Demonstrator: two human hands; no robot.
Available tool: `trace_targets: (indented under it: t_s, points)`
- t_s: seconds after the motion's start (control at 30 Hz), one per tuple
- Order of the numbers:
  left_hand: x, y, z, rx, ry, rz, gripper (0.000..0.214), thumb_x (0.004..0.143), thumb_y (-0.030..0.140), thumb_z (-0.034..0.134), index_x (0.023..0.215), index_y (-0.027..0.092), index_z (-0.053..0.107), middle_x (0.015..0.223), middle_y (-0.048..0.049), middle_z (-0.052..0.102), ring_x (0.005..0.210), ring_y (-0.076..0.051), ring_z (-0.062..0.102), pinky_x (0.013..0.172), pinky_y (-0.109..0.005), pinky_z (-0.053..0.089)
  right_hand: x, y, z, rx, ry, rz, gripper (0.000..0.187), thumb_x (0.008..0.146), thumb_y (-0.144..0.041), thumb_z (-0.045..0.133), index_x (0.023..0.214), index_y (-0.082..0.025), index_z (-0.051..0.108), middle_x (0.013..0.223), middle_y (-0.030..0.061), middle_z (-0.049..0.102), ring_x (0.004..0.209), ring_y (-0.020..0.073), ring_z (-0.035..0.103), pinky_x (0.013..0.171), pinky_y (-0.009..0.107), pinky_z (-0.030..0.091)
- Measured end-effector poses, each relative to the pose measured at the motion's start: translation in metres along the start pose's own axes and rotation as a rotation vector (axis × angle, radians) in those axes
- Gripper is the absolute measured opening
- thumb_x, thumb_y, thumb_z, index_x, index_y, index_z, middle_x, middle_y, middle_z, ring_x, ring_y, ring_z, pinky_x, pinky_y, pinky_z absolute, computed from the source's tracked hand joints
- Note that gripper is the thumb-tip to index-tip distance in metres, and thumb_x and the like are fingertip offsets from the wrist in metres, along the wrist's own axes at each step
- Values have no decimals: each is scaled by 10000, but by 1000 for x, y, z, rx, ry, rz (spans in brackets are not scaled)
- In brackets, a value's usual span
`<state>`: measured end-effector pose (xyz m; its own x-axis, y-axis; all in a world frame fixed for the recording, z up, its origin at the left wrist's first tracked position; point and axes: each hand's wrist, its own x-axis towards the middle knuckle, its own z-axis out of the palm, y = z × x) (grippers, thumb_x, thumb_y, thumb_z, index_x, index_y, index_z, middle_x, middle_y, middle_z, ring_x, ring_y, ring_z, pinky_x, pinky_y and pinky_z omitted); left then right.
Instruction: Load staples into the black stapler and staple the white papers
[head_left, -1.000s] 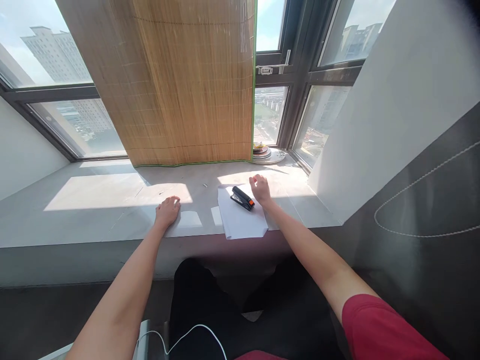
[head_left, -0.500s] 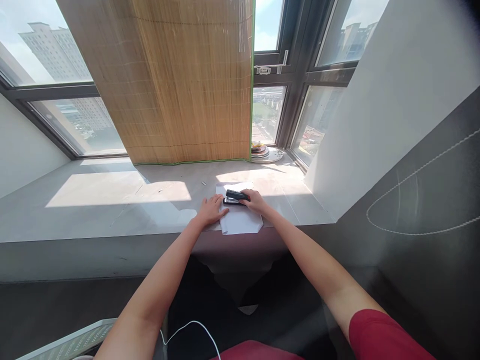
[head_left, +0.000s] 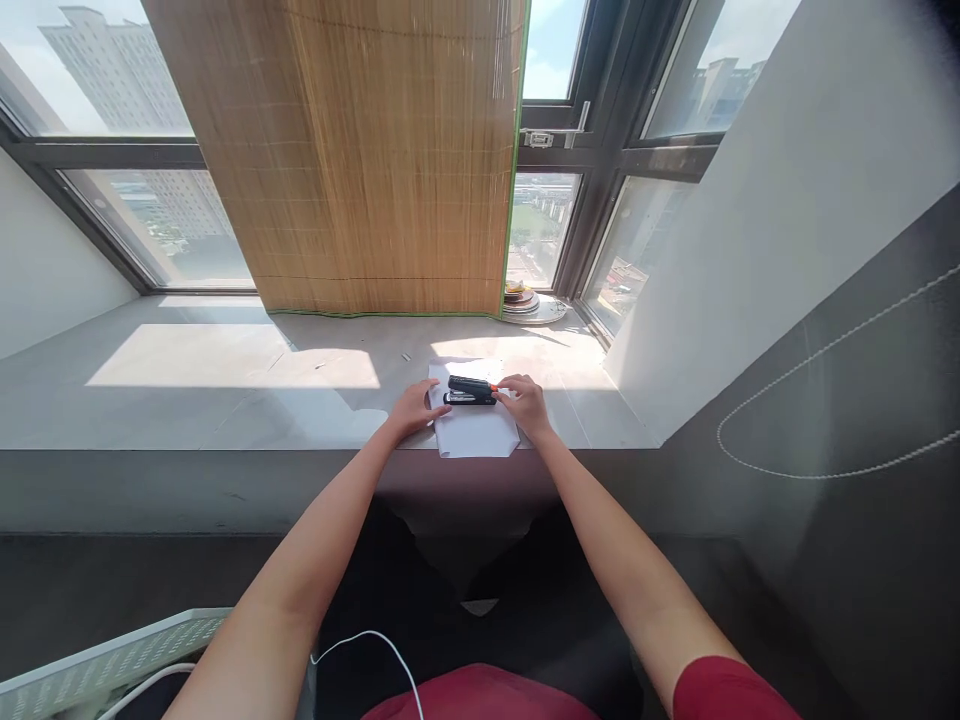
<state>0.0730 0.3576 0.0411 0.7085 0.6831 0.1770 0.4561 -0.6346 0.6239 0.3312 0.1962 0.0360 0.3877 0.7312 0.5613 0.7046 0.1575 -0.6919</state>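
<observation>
Near the centre of the frame, a black stapler (head_left: 471, 391) lies crosswise on white paper (head_left: 477, 438), which rests at the front edge of the pale sill (head_left: 225, 420). The left hand (head_left: 412, 408) is at the paper's left side, thumb and fingers spread apart, the thumb reaching to the stapler's left end; whether it presses there cannot be told. The right hand (head_left: 528, 405) seems to pinch the orange-marked right end between thumb and fingers.

The step in hand looks like setting the stapler's position on the sheets. Done well, it calls for a light pinch at the right end, turning the tool without dragging the paper under it. The left fingers serve best flat on the paper's left margin, with the thumb clear of the gap between the stapler's upper arm and base. The lower corners deserve squaring, as the edges look uneven.
</observation>
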Motion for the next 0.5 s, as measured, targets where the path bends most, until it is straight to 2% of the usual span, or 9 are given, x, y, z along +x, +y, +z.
trace_targets:
  t_s: [0.07,0.13,0.27,0.33,0.5]
  points:
    - [3,-5,1,-122,54,-63,557,1026,564,502,1431,217,661,1519,-139,671,1389,-360,614,1185,-505,470,0,2,2,20,3,-29,180,935,-361,746,805,-247,795,957,90,798,905,265,688,681,379,568]
    - [5,-8,2,-194,92,-100,499,1069,485,388,1368,228,694,1482,-131,696,1377,-347,620,1195,-515,460,-1,4,3,30,-3,-49,169,958,-312,709,845,-245,815,975,91,795,908,256,699,710,386,595]
    - [7,-11,3,-282,125,-117,447,1059,450,434,1328,226,713,1416,-137,724,1354,-348,624,1206,-526,443,-2,7,4,18,-56,-66,149,922,-249,743,1017,-258,858,1073,101,796,990,276,698,669,377,610]
    - [6,-11,4,-334,146,-127,423,1054,450,459,1292,228,730,1334,-132,755,1321,-341,640,1203,-517,448,-1,9,6,-7,-66,-63,131,891,-230,771,976,-261,866,1061,101,791,998,285,682,638,374,599]
    - [7,-9,2,-617,263,-150,300,1005,389,597,1159,220,791,1277,-128,777,1328,-329,648,1234,-492,435,2,9,8,-34,-73,-51,121,887,-207,757,919,-259,861,993,89,783,935,271,672,742,421,615]
